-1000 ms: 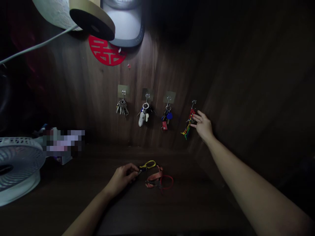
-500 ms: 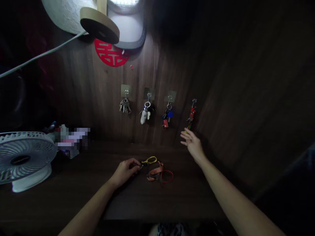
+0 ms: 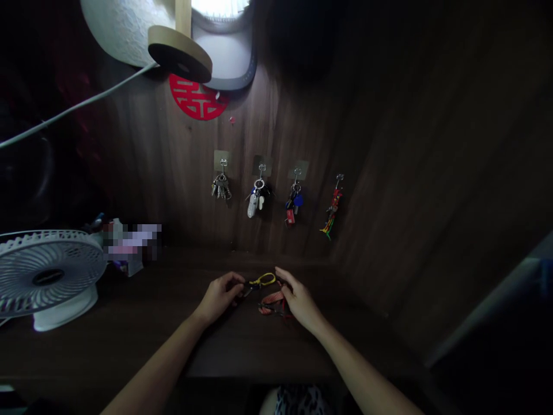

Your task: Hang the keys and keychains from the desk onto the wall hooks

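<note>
Left hand (image 3: 220, 298) and right hand (image 3: 300, 301) are both on a small webbing strap set (image 3: 268, 297), which lies flat on the dark wood tabletop (image 3: 108, 340), front and centre, between the hands. Left fingers (image 3: 231, 283) are curled narrow around a black plastic buckle (image 3: 247, 290) at the end of a yellow cord loop (image 3: 264, 279). Right fingers (image 3: 285, 280) are extended, with the tips at the orange webbing (image 3: 272, 298) just right of the yellow loop; can't tell if they're gripping. The hand partly covers the strap's right side.

Behind, on a wood-panel wall (image 3: 389, 173): a row of hooks on adhesive plates carrying key bunches (image 3: 257, 199) and a braided multicolour charm (image 3: 332, 213). A white desk fan (image 3: 49, 275) stands on the tabletop, far left, well apart from the hands.
</note>
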